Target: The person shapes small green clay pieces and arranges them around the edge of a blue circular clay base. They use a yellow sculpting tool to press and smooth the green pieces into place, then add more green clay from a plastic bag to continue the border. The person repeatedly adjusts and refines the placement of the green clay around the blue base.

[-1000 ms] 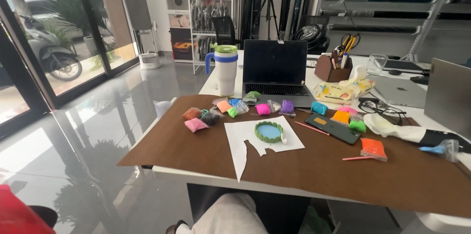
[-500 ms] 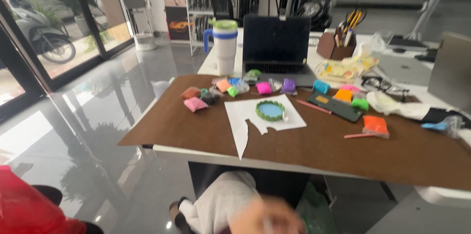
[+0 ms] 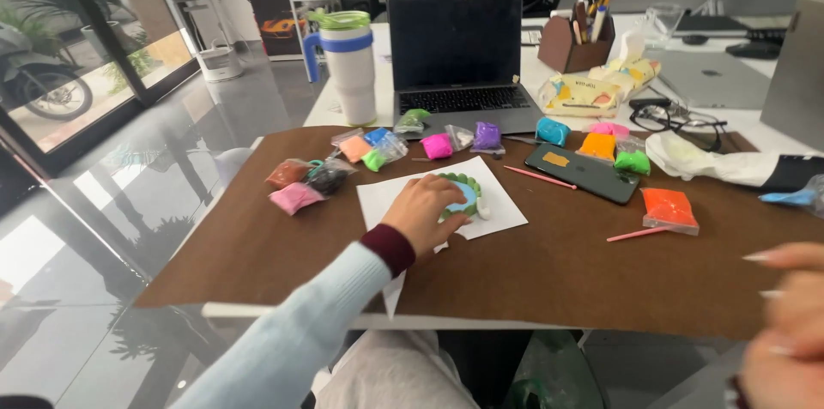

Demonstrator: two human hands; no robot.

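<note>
Left hand (image 3: 425, 213) on clay disc (image 3: 462, 195), orange packet (image 3: 669, 207) right

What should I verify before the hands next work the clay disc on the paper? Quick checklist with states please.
1. Left hand on the clay disc: ok, fingers rest on the blue-and-green piece.
2. Disc sits on the white paper: ok.
3. Right hand free: cannot tell, blurred at the frame's edge.
4. Pink sticks within reach: ok, one lies beside the paper, another near the orange clay bag.
5. Phone off the paper: ok, lies apart on the brown mat.
6. Colour bags handy: ok, the pink bag and others ring the paper.
</note>
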